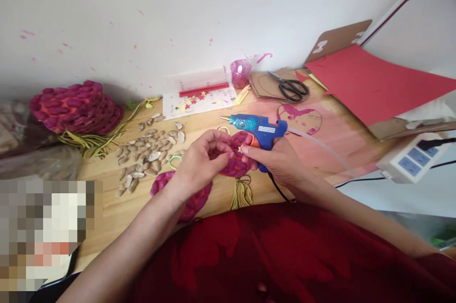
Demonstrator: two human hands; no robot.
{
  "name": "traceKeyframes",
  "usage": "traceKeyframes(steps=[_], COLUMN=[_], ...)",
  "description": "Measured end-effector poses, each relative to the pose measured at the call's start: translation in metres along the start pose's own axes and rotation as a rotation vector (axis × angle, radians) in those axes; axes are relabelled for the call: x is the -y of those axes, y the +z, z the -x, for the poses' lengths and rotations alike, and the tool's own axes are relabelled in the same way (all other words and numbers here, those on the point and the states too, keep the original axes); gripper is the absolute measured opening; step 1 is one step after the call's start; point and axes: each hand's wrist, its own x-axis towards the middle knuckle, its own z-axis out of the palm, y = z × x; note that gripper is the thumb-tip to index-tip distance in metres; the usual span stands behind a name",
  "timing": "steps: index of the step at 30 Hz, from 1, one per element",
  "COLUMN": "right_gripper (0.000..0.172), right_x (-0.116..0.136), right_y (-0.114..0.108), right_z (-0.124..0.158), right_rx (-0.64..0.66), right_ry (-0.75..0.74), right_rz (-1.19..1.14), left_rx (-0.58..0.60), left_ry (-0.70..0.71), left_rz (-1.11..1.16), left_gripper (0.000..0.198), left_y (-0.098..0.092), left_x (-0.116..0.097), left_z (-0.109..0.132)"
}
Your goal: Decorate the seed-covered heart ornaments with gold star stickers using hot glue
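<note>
Two hands are meeting over the middle of the wooden surface [107, 208]. The left hand [203, 158] is curling its grip around the left edge of a pink disc [238, 163], with the fingers bent over its face and the thumb below. The right hand [276, 158] is closing its grip around the handle of a blue glue gun [258, 127], whose nozzle is pointing left above the disc. At the same time its thumb and forefinger are pinching a small yellow star [240, 149] against the disc. The disc is staying just above the surface, between both hands, and yellow-green cords [242, 191] are hanging from its lower edge.

A second pink disc [199, 196] is lying under the left wrist. Pale shells [149, 156] are lying scattered to the left, with a green ring [174, 161] near them. A stack of pink discs [76, 106] is resting further left by the wall. Behind the hands, a sticker sheet [199, 101], a pink cup [240, 72] and black scissors [292, 88] are lying. Red paper [370, 84] is covering the right corner, and a white power strip [409, 160] is sitting below it.
</note>
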Motion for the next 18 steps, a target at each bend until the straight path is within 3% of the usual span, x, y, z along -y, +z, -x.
traceKeyframes(steps=[7, 14, 18], right_gripper=[0.011, 0.017, 0.017], right_x=[0.004, -0.003, -0.001], right_y=[0.003, 0.005, 0.0], right_z=[0.009, 0.011, 0.013], right_rx=[0.013, 0.03, 0.065], right_ry=[0.018, -0.005, -0.011], right_rz=[0.05, 0.025, 0.124], left_rx=[-0.068, -0.048, -0.056], left_ry=[0.089, 0.053, 0.072], left_rz=[0.023, 0.078, 0.053], left_gripper=[0.028, 0.029, 0.026], left_y=[0.002, 0.01, 0.007], left_x=[-0.003, 0.002, 0.005], left_z=[0.009, 0.013, 0.018])
